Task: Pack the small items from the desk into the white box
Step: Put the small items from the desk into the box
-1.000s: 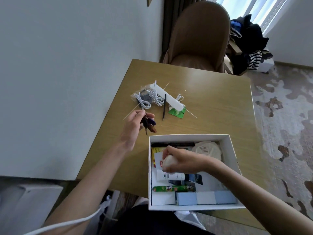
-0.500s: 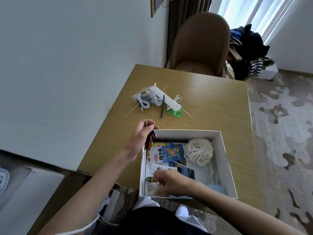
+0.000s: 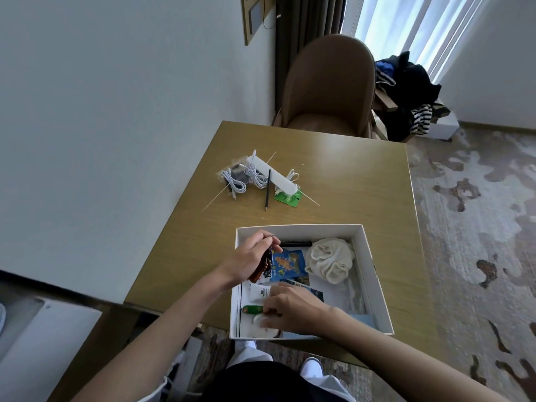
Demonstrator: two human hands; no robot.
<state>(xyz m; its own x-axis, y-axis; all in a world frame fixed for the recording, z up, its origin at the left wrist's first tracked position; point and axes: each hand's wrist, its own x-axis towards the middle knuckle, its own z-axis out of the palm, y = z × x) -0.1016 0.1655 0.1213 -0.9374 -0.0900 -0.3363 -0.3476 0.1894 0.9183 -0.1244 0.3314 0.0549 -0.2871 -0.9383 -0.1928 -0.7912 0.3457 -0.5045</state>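
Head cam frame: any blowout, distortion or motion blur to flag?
Head view: window blown out top right; wide-angle bend bows the desk edges; right hand smeared inside the white box; left hand and its brown keychain soft; cables on the desk fairly sharp.

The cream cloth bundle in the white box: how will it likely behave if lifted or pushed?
The cream cloth bundle looks soft and crumpled, so it would probably sag when lifted. Probably light for its bulk. Pushed, it would likely squash against the white box wall rather than roll.

Nothing legible
Print on the blue foil snack packet (image 3: 290,264) inside the white cardboard box (image 3: 368,271) is blurred, partly covered.
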